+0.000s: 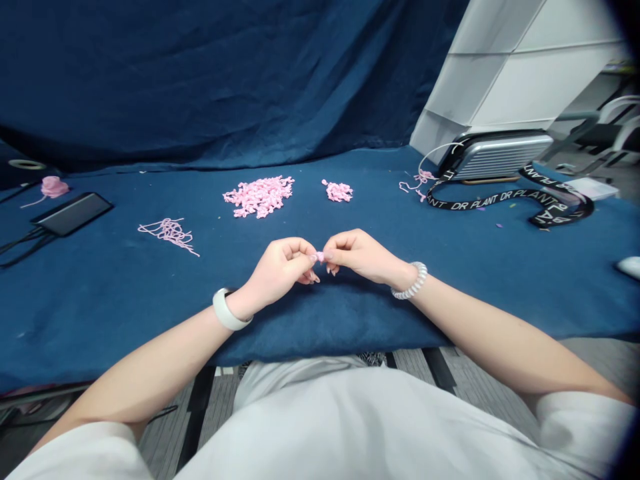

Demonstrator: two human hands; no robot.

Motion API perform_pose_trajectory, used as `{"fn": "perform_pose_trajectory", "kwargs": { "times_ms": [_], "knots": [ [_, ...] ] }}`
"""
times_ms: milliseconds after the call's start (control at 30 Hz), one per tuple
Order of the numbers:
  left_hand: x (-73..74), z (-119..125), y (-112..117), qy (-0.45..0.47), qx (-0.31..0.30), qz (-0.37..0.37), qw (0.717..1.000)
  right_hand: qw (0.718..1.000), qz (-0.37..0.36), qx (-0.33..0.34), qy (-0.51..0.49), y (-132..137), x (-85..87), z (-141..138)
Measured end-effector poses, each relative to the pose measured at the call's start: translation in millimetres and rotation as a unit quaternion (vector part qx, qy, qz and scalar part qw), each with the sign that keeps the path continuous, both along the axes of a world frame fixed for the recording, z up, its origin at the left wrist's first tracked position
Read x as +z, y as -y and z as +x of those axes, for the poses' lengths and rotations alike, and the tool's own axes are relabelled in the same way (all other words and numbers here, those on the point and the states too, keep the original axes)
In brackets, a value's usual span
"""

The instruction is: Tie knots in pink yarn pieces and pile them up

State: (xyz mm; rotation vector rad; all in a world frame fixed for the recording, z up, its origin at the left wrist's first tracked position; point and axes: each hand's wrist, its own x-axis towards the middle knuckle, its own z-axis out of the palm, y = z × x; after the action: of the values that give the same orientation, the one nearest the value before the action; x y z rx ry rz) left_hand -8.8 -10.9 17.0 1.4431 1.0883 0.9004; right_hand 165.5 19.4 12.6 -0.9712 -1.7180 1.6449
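"What have you got there?"

"My left hand (280, 268) and my right hand (363, 259) are both pinched tight on one small pink piece (321, 256), on the near side of the big pink pile (259, 197) and a little to its right."

"What lies past that?"

"Loose pink threads (171, 233), left of the big pile and a bit nearer me. A smaller pink pile (339, 192) sits near the big one, on its right."

"And further off?"

"Well right of the big pile and farther back is a silver box (507, 157); behind the pile hangs a blue curtain (225, 80)."
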Motion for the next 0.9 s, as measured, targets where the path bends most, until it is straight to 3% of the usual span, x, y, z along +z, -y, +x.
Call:
{"fn": "perform_pose_trajectory", "kwargs": {
  "times_ms": [233, 700, 900],
  "knots": [
    [4.3, 3.3, 2.2, -0.011, 0.001, -0.021, 1.000, 1.000, -0.009, -0.001, -0.004, -5.2, -6.5, 3.4],
    [-0.7, -0.2, -3.1, 0.038, 0.005, -0.078, 0.996, 1.000, 0.009, -0.011, 0.004, -6.5, -6.9, 5.2],
    [-0.6, -1.3, -2.1, 0.011, -0.018, -0.037, 0.999, 0.997, 0.061, -0.008, 0.043, -3.8, -2.2, 6.3]
  ]
}}
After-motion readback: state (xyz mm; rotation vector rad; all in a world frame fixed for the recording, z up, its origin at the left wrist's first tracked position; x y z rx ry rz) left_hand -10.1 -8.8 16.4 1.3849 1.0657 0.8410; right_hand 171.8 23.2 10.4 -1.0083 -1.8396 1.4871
